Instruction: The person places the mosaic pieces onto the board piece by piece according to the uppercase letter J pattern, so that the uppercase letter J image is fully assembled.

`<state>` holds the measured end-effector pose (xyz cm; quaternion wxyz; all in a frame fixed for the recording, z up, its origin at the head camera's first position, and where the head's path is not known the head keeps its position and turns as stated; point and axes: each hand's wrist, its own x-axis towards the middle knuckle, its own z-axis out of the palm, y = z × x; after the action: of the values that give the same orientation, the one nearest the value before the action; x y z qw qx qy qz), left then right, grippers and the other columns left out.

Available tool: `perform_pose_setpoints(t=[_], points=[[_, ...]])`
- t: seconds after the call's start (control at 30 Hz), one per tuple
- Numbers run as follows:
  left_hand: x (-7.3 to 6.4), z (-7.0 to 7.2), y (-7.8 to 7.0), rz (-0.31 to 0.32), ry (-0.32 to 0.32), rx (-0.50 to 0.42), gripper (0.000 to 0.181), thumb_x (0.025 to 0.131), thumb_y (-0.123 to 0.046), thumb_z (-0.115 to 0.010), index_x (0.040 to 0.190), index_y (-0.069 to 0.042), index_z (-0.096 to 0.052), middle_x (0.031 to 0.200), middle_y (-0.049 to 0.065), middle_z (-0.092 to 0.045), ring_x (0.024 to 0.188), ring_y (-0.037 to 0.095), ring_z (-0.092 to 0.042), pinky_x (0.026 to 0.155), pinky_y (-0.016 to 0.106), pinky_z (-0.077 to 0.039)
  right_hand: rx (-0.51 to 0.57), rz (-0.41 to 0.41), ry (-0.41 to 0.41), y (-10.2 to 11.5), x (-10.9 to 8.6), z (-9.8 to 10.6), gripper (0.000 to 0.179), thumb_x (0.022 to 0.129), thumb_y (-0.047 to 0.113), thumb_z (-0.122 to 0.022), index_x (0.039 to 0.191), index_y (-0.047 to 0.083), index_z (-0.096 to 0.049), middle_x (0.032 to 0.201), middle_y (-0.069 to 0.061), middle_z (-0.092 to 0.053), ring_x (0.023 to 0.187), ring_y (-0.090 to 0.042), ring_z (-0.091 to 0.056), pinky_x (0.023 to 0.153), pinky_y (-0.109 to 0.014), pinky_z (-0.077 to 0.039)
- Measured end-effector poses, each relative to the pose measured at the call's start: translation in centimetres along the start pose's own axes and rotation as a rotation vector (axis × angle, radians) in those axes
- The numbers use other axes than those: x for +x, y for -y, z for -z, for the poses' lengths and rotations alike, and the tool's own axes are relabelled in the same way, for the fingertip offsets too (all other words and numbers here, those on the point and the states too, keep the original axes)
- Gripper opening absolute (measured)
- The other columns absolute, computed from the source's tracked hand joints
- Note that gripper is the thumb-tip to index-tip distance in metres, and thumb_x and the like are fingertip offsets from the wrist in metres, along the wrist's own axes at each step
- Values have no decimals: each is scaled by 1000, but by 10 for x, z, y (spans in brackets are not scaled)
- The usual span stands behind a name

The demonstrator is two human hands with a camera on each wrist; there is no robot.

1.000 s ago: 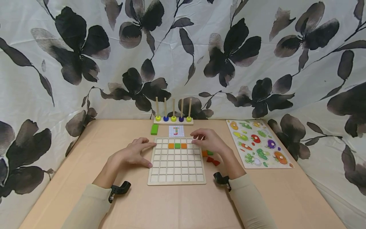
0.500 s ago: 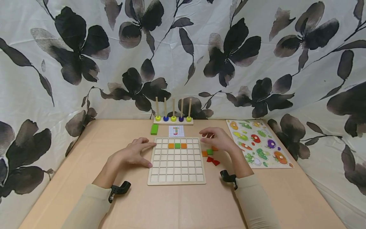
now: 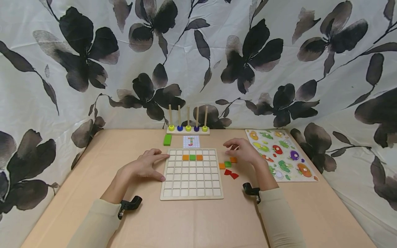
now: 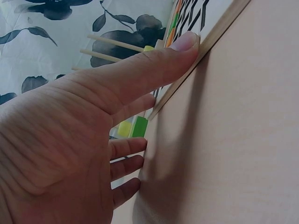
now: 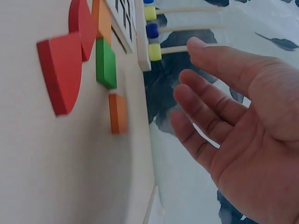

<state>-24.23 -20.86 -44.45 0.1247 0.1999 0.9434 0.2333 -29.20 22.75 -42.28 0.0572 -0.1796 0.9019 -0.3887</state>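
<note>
A pale wooden grid board (image 3: 191, 186) lies mid-table in the head view. One of its upper rows bears two orange squares (image 3: 185, 157) with a green square (image 3: 192, 157) between them. My left hand (image 3: 142, 166) touches the board's left edge with index finger and thumb, fingers spread. My right hand (image 3: 242, 150) hovers right of the board, fingers loosely bent, nothing held in the right wrist view. Just below it on the table lie an orange tile (image 3: 233, 159), a green tile (image 3: 227, 164), another orange tile (image 3: 222, 166) and two red curved-edged pieces (image 5: 60, 72).
Behind the board lies a small pattern card (image 3: 191, 141), with a green block (image 3: 167, 140) to its left. Farther back is a peg stand (image 3: 188, 132) with yellow and blue rings. A vegetable puzzle board (image 3: 270, 162) occupies the right side. Floral cloth hangs behind the table.
My right hand has moved right, away from the board's upper right corner, and one orange tile has come into view beneath it. My left hand has stayed in place.
</note>
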Motion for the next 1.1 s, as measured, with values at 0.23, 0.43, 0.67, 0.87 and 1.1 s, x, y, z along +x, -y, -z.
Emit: perform_pose_setpoints(t=[0.23,0.43,0.67,0.87,1.1], points=[[0,-1,0,-3,5,-4,96,72,-57,-89,155,-25,-51,159,20,-35,143,42,-33,113,68,-33,-24,-55,33,-9,-4,3,29,96,11,-74,125,8,-75,121,-15,-72,102,-28,-59,83,-35,-50],[0,-1,-1,-7,6,-6,97,72,-57,-89,155,-24,-51,159,21,-35,143,43,-33,112,69,-33,-24,-79,76,-17,-5,5,29,95,11,-75,124,9,-76,113,-8,-73,102,-27,-58,89,-36,-49],[0,0,-1,-8,3,-1,96,74,-55,-89,155,-23,-51,159,21,-35,143,44,-33,112,69,-33,-49,-73,145,-28,-3,6,29,92,10,-78,121,9,-76,115,-6,-75,100,-25,-58,87,-33,-50],[-1,0,0,-11,0,-6,95,74,-54,-89,155,-23,-51,159,21,-35,143,44,-33,112,70,-33,-61,-55,173,-33,-3,6,27,91,6,-78,118,8,-77,115,-7,-75,100,-24,-59,86,-32,-50],[0,-1,-1,0,9,-9,96,73,-56,-89,155,-25,-51,159,20,-35,143,42,-33,113,68,-34,-60,-87,185,-30,-4,4,22,92,6,-77,114,8,-79,110,-9,-72,96,-24,-56,77,-31,-51]])
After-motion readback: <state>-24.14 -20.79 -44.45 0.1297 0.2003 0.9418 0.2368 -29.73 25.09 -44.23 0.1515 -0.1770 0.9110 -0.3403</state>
